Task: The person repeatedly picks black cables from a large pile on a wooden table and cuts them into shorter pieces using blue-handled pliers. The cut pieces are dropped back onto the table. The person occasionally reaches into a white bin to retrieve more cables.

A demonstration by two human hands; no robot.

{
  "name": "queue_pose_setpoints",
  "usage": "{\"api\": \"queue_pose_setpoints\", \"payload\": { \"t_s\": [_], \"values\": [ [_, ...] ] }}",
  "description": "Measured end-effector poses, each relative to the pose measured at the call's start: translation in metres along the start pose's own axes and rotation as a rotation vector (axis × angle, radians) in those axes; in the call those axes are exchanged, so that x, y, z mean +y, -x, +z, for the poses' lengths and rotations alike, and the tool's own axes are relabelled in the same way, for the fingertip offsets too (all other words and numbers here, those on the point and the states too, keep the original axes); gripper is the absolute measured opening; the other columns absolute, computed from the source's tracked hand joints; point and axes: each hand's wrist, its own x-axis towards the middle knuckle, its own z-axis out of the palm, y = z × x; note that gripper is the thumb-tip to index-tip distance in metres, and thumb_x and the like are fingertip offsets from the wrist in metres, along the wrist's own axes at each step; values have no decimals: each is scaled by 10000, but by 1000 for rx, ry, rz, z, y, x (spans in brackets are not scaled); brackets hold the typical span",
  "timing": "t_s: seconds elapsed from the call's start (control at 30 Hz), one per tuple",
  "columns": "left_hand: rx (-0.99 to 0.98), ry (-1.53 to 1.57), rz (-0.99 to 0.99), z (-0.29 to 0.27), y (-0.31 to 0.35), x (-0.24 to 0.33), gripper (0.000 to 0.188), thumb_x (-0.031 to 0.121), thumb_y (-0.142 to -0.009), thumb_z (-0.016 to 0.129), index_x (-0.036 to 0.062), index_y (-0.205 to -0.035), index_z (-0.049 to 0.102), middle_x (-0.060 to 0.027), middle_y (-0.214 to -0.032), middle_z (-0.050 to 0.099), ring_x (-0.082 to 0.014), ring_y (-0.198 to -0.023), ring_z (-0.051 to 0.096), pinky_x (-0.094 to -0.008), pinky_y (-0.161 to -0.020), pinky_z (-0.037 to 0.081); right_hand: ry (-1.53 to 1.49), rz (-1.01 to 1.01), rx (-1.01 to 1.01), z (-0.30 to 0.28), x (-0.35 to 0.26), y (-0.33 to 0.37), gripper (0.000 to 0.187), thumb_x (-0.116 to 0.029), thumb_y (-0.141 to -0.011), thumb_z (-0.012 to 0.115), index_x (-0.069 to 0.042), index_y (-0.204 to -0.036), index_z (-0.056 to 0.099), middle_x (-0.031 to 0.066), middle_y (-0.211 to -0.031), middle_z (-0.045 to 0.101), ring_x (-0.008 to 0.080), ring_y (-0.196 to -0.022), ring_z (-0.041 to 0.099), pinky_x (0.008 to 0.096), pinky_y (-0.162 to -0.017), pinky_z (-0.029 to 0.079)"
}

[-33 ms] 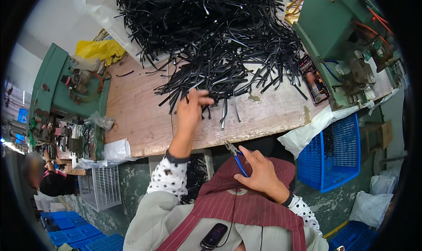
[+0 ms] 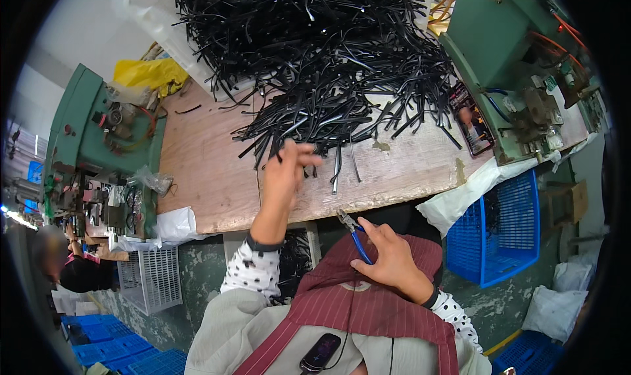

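Beside the near edge of a heap of slim black glossy strips [image 2: 315,112], which look like spectacle arms, is my left hand [image 2: 282,178]. Its fingers are spread and a little blurred; a dark bit shows by the fingertips, but I cannot make out whether it is held. My right hand [image 2: 392,257] is closed around blue-handled cutting pliers [image 2: 359,243], over my lap just off the table's front edge. The metal jaws point up and left toward the table. A few strips [image 2: 336,168] lie apart from the heap, between my hands.
A white bin [image 2: 161,13] behind the heap overflows with strips. Green machines [image 2: 98,125] stand left and right on the wooden table [image 2: 204,191]. A blue crate [image 2: 493,237] sits at the right, a white crate [image 2: 150,280] below left. Another person [image 2: 82,273] is at far left.
My left hand has shifted very slightly toward me, its fingers still apart. The right hand and the pliers stay almost where they were.
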Motion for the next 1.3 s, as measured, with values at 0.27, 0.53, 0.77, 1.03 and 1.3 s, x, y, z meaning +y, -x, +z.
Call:
{"api": "queue_pose_setpoints", "payload": {
  "t_s": [0.27,0.53,0.77,1.03,1.3],
  "values": [
    [-70,-67,76,-18,77,-33,445,49,-956,537,49,-1393,448,-48,-895,672,-124,-724,612,-244,-777,489,-6,-48,19,0,-2,-1,877,-312,-645,824,-127,-1419,456,119,-967,553,292,-862,621,396,-716,532],
    [-310,508,-244,-6,61,4,185,218,-1032,491,114,-1177,541,13,-812,562,-13,-492,338,-164,-447,265,87,-198,173,-16,-19,-10,838,-218,-604,820,-106,-1375,508,120,-952,545,281,-799,575,375,-654,490],
    [-352,710,-329,0,60,1,245,317,-1042,455,110,-1132,550,6,-790,540,-10,-469,285,-156,-423,251,129,-267,180,-21,-25,-10,834,-200,-596,813,-115,-1372,517,132,-961,550,290,-809,571,383,-652,490],
    [-363,574,-211,4,66,17,346,382,-1053,388,78,-954,519,3,-805,492,-11,-462,273,-160,-408,235,167,-284,173,-24,-27,-11,827,-189,-599,808,-125,-1372,523,145,-986,563,292,-814,568,383,-660,491],
    [-425,604,-293,7,60,11,382,444,-1049,351,122,-872,454,28,-677,418,-15,-458,249,-164,-392,215,169,-317,178,-27,-29,-15,818,-184,-600,800,-124,-1369,524,135,-983,557,283,-805,563,378,-648,487]
  ]
}}
